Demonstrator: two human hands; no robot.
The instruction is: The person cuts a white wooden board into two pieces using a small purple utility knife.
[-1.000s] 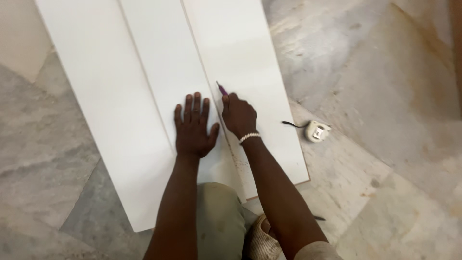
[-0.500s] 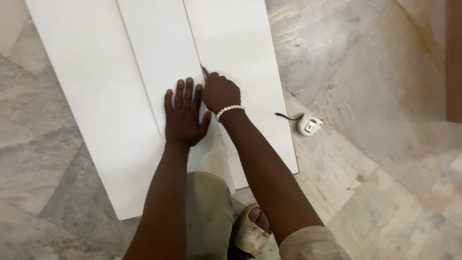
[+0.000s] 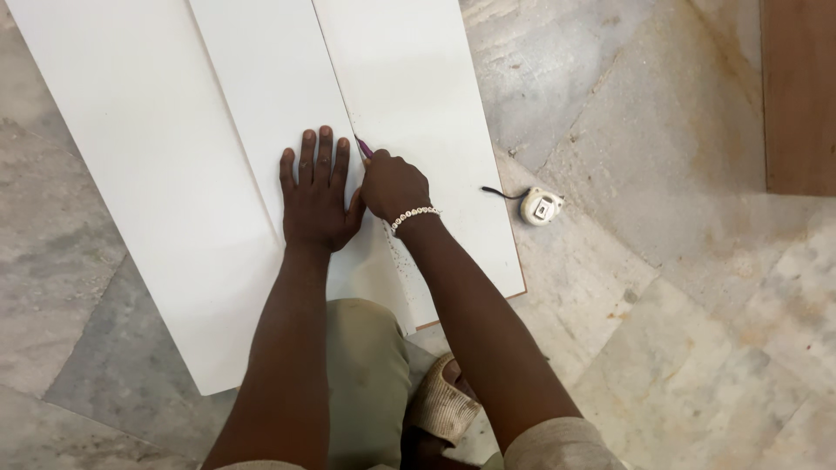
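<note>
Firmly gripped: pen [image 3: 363, 147], right hand [image 3: 394, 184].

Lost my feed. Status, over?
Left hand flat on middle white board. Right hand grips purple tool at board seam. Tape measure lies clear.

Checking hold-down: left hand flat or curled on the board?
Flat: left hand lies palm down, fingers spread, on the white board.

No packages, signs or screens in view. Only label: a small dark square on the white tape measure [image 3: 541, 206], lying on the floor right of the boards.
</note>
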